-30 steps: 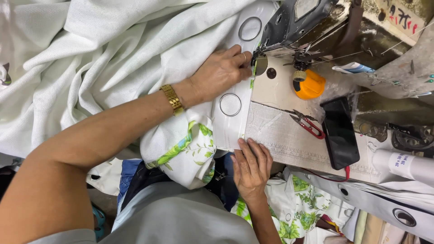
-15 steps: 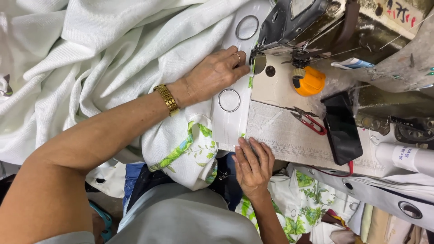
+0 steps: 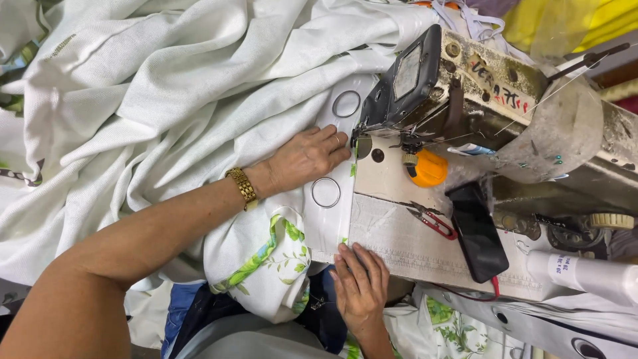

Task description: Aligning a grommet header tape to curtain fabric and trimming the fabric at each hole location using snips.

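- Crowded all round me is a sewing bench: the pale machine table (image 3: 425,246) sits straight ahead, with cloth heaped over everything to my left.
- Nearest my body, my right hand (image 3: 362,286) lies flat and open, fingers spread on the near edge of the white curtain strip (image 3: 330,219); it grips nothing, only presses the hem down so it feeds straight.
- Just beside it a leaf-printed fabric (image 3: 272,266) hangs off the table edge into my lap, out of the seam's way.
- Further on, a metal ring (image 3: 325,192) sits in the strip, between my two hands.
- My left hand (image 3: 306,158), gold bracelet (image 3: 242,188) at the wrist, rests palm down, fingers nearly straight, fingertips close to the needle area, steadying the cloth; it holds nothing either.
- Right of the seam lie red snips (image 3: 435,223) and a black phone (image 3: 477,231), within reach but off the fabric.
- Beyond, an orange knob (image 3: 427,167) and the sewing machine (image 3: 458,86) stand over the strip, where a second ring (image 3: 346,104) waits.
- Farthest left, the big white curtain (image 3: 146,100) is bunched up.
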